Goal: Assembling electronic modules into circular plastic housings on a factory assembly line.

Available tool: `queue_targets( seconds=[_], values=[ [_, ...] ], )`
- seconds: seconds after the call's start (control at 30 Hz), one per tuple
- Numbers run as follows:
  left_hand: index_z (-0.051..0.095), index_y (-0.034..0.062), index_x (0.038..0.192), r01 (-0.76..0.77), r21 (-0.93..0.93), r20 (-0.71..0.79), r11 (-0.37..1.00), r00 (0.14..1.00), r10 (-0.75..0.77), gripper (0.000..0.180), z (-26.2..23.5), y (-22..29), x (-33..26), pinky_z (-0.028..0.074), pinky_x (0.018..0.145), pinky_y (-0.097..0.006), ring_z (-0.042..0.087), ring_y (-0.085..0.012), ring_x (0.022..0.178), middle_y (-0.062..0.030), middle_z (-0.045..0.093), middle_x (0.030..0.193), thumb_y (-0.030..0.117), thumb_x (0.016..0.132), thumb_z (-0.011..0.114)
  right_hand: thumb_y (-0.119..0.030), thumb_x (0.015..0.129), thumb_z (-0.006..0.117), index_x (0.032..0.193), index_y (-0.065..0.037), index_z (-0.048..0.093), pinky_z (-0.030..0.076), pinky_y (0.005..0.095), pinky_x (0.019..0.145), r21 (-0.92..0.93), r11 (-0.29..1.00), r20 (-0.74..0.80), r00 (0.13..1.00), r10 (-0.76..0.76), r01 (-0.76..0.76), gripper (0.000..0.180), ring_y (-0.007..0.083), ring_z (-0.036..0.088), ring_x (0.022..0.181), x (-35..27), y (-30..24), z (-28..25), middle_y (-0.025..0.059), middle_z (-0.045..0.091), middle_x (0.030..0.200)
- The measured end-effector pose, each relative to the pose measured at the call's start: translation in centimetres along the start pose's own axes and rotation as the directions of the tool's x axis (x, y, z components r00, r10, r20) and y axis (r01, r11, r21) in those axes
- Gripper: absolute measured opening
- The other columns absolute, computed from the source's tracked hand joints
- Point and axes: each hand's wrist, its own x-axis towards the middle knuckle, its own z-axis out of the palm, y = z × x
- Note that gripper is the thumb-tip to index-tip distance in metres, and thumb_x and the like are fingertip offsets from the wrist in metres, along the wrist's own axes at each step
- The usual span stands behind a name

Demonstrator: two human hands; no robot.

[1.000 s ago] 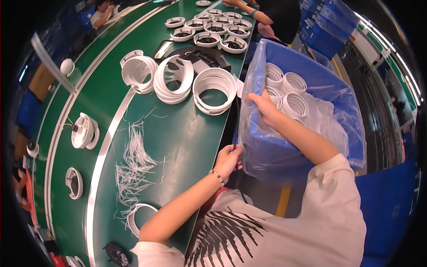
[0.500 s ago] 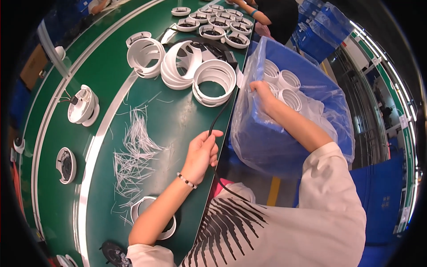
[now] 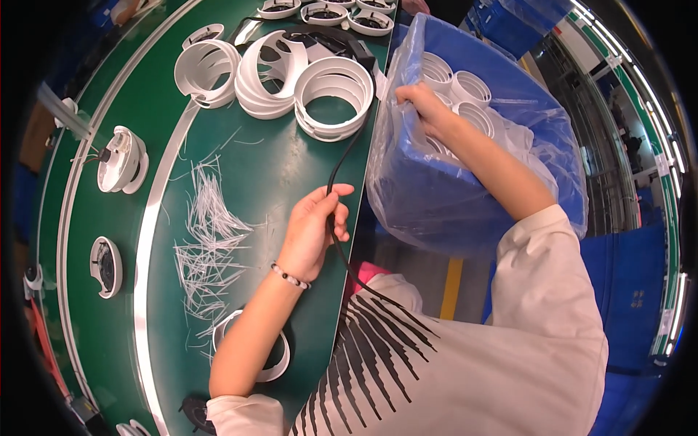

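The left grip (image 3: 314, 225) is closed on a black cable (image 3: 334, 174), thumb against fingers. From this grip the cable runs forward beside the nearest of three large white rings (image 3: 334, 102) and back toward the person's shirt (image 3: 509, 363), where its end is hard to make out. The right grip (image 3: 434, 115) is clamped on the edge of a blue bin (image 3: 472, 54) draped with a clear plastic liner (image 3: 414, 200); smaller white tubes (image 3: 471, 87) sit in the bin just beyond and beside it.

Left of the left grip, a loose heap of thin white strips (image 3: 211, 225) lies on the green tabletop (image 3: 243, 163). Farther left are a white housing (image 3: 123, 163) with short wires and an oval white part with a black middle (image 3: 107, 267). Behind this grip, another white ring (image 3: 280, 363) lies partly under the forearm, which wears a beaded bracelet (image 3: 291, 277).
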Motion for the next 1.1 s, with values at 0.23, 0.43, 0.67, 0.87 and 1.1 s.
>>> queue_targets(
  seconds=[0.23, 0.43, 0.67, 0.87, 1.1],
  values=[
    [0.025, -0.0009, 0.129, -0.063, 0.263, -0.180, 0.963, 0.977, 0.113, 0.049, 0.6, -0.4, -2.7, 0.036, 0.090, -0.027, 0.045, -0.0157, 0.109, -0.0116, 0.043, 0.124, 0.012, 0.086, 0.046, 0.001, 0.058, 0.051, 0.081, -0.002, 0.041, 0.038, 0.0303, 0.041, -0.033, 0.998, 0.053, 0.997, 0.059, -0.058, 0.025, 0.0171, 0.047, 0.053, 1.9, 0.4, 0.0, 0.0068, 0.044, 0.066],
    [0.026, -0.0024, 0.128, -0.283, 0.220, -0.300, 0.933, 0.891, 0.341, 0.048, 1.6, -1.8, -13.0, 0.038, 0.091, -0.031, 0.048, -0.0218, 0.108, -0.0162, 0.043, 0.122, 0.002, 0.085, 0.044, -0.002, 0.063, 0.054, 0.091, -0.005, 0.040, 0.042, 0.0286, 0.053, 0.018, 0.998, 0.055, 0.997, 0.053, -0.054, 0.032, 0.0153, 0.048, 0.062, 1.4, 0.1, -1.5, 0.0053, 0.046, 0.072],
    [0.033, -0.0070, 0.122, -0.432, 0.504, -0.672, 0.748, 0.348, 0.654, 0.043, 1.9, -5.9, -21.9, 0.044, 0.083, -0.033, 0.055, -0.0242, 0.093, -0.0192, 0.052, 0.106, 0.007, 0.082, 0.046, -0.006, 0.067, 0.053, 0.079, -0.004, 0.052, 0.043, 0.0255, 0.057, -0.018, 1.000, 0.038, 0.999, 0.012, -0.011, 0.012, 0.0122, 0.051, 0.062, 1.5, 1.7, -0.1, 0.0026, 0.052, 0.070],
    [0.038, -0.0073, 0.117, -0.329, 0.654, -0.667, 0.682, 0.176, 0.724, 0.038, 0.1, -6.7, -27.1, 0.044, 0.081, -0.033, 0.057, -0.0226, 0.087, -0.0175, 0.056, 0.099, 0.006, 0.082, 0.046, -0.038, 0.072, 0.065, 0.124, 0.007, 0.034, 0.025, 0.0336, 0.100, -0.758, 0.598, -0.099, 0.860, -0.500, 0.260, 0.076, 0.0232, 0.023, 0.126, -1.7, -6.5, -3.8, 0.0186, 0.029, 0.133],
    [0.047, -0.0028, 0.111, 0.107, 0.754, -0.625, 0.648, -0.189, 0.758, 0.031, -6.7, -7.6, -36.6, 0.040, 0.084, -0.030, 0.053, -0.0182, 0.095, -0.0121, 0.056, 0.104, 0.003, 0.081, 0.050, -0.035, 0.066, 0.071, 0.127, 0.003, 0.028, 0.021, 0.0443, 0.100, -0.253, 0.493, 0.680, 0.516, -0.522, 0.832, 0.084, 0.0363, 0.027, 0.123, -19.7, 1.7, 14.5, 0.0217, 0.024, 0.134]
  ],
)
